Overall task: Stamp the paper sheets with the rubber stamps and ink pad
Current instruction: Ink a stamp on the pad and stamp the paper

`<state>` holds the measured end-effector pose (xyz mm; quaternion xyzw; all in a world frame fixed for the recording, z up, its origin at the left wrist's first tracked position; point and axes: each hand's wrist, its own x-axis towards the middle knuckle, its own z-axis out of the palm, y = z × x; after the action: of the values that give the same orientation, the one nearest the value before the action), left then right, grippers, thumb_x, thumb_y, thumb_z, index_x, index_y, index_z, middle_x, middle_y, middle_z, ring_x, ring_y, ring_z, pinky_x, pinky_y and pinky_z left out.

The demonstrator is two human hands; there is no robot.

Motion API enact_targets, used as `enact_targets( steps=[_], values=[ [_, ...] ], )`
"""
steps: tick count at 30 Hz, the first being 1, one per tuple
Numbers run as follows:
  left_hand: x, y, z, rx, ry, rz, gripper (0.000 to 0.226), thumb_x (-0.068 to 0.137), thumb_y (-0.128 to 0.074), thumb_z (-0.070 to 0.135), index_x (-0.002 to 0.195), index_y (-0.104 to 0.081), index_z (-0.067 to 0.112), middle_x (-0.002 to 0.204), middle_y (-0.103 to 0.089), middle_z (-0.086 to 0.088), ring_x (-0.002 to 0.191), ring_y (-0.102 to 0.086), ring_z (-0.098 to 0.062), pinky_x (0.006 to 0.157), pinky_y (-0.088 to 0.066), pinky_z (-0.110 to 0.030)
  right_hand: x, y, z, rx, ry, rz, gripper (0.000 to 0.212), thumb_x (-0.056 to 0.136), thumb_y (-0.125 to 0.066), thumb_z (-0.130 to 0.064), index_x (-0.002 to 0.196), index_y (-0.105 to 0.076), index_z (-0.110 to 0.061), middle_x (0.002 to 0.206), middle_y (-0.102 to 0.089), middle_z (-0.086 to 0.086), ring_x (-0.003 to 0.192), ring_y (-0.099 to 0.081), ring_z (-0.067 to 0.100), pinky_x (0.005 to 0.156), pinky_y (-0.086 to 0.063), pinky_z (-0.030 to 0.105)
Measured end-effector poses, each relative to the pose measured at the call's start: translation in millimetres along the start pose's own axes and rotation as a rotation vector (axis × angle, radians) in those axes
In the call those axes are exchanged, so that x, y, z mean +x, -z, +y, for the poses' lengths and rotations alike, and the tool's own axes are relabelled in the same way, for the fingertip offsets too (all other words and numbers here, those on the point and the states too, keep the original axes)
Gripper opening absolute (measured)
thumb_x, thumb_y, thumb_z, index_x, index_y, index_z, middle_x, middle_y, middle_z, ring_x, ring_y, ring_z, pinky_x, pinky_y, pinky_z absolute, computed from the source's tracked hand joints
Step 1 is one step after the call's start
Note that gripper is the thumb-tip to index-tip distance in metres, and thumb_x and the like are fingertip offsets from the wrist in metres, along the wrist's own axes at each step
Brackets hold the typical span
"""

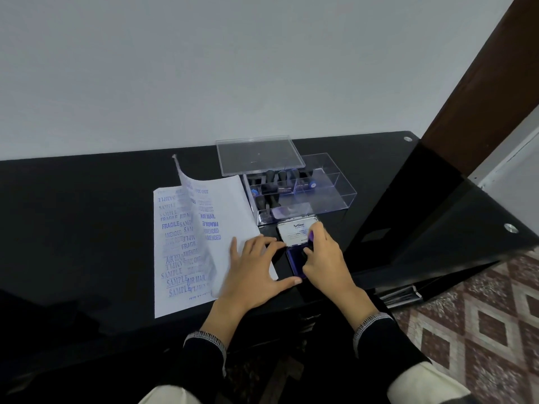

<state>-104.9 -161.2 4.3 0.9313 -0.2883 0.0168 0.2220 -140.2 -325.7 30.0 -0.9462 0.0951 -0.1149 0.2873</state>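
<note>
Fingers of the left hand (256, 266) lie spread and flat, pressing the near right corner of the top white paper sheet (230, 211). Right hand (323, 258) fingers curl round a purple-based rubber stamp (311, 237), held down on the open purple ink pad (294, 260), its white-labelled lid (294, 230) hinged up behind. Top sheet curls up off a lower sheet covered in blue stamp marks (175, 243). Clear plastic box of black-handled stamps (274, 188) sits just behind the pad on the black glossy table (73, 214); its clear lid (259, 154) leans on the box's far edge.
</note>
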Motion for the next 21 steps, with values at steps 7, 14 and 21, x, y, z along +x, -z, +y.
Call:
enact_targets(
  steps=[7, 14, 21],
  values=[
    [0, -3, -3, -0.02, -0.013, -0.002, 0.078, 0.073, -0.035, 0.084, 0.138, -0.038, 0.042, 0.142, -0.034, 0.018, 0.137, -0.022, -0.004, 0.117, 0.008, -0.052, -9, -3, 5, 0.006, 0.024, 0.059, 0.032, 0.084, -0.056, 0.006, 0.086, -0.033, -0.016, 0.085, -0.046, 0.001, 0.076, -0.049, 0.019, 0.057, -0.039, 0.02],
    [0, -3, -3, -0.03, -0.01, -0.005, 0.077, 0.074, -0.037, 0.084, 0.138, -0.038, 0.042, 0.143, -0.035, 0.018, 0.138, -0.022, -0.005, 0.117, 0.009, -0.051, -1, 1, 1, 0.009, 0.017, -0.009, 0.04, 0.077, -0.057, 0.012, 0.086, -0.031, -0.017, 0.086, -0.045, -0.002, 0.079, -0.052, 0.015, 0.066, -0.051, 0.022],
    [0, -2, -4, -0.027, -0.001, -0.018, 0.076, 0.074, -0.039, 0.083, 0.139, -0.037, 0.043, 0.144, -0.034, 0.018, 0.139, -0.02, -0.005, 0.117, 0.011, -0.049, -5, 0, 6, 0.052, 0.029, 0.013, 0.037, 0.08, -0.057, 0.011, 0.088, -0.033, -0.017, 0.088, -0.047, 0.002, 0.081, -0.053, 0.018, 0.066, -0.051, 0.027]
  ],
)
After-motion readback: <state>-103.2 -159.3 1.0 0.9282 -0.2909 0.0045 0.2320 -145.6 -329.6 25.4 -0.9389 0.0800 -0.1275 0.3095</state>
